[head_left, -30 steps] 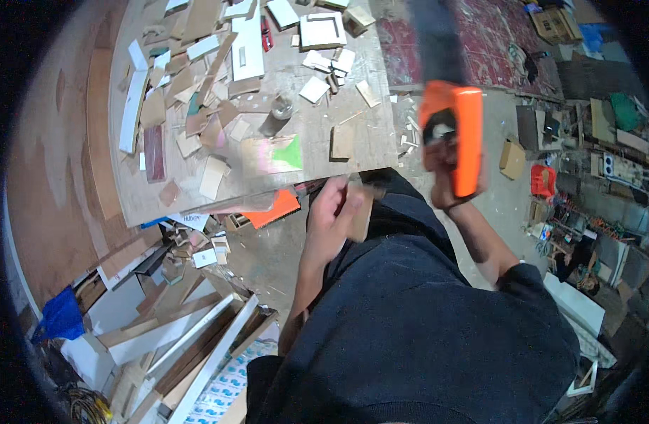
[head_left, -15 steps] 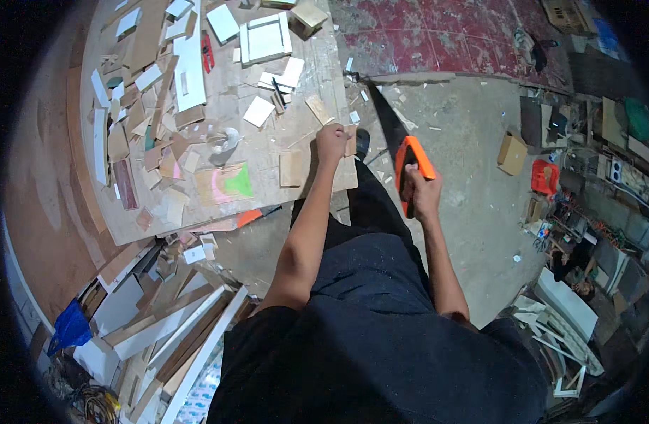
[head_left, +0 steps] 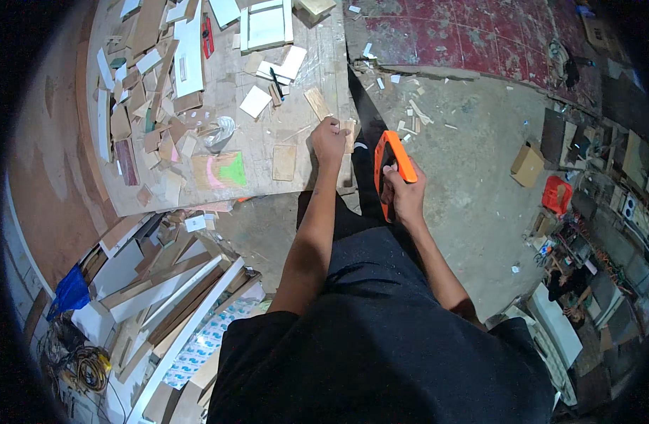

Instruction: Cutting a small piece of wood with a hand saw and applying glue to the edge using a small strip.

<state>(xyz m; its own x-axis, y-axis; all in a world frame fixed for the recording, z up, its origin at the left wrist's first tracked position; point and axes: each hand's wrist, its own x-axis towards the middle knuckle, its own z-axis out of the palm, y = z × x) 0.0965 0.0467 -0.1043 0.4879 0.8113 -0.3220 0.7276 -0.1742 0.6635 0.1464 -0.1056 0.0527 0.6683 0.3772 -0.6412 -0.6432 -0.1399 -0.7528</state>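
Observation:
My right hand [head_left: 407, 194] is closed round the orange-and-black handle of a handsaw [head_left: 369, 106]. The saw's dark blade points away from me, beside the right edge of the wooden worktable [head_left: 264, 131]. At that edge my left hand [head_left: 329, 145] is closed, its fingers pressed on a small wood block [head_left: 349, 136] that they partly cover. The blade runs close by the block; I cannot tell whether they touch. Just beyond my left hand lies a narrow wood strip [head_left: 316, 104], and to its left a square wood piece [head_left: 283, 162].
Offcuts, red-handled pliers [head_left: 208, 37], a white frame [head_left: 266, 27] and a clear plastic cup [head_left: 221, 131] are on the table. Boards [head_left: 176, 304] are piled below its near left side. Rightward on the floor stand a cardboard box [head_left: 528, 165] and a red crate [head_left: 556, 195].
My right hand has brought the saw leftward, so its blade is now closer to the table edge and the block. My left hand stays on the block. The whole view has shifted slightly.

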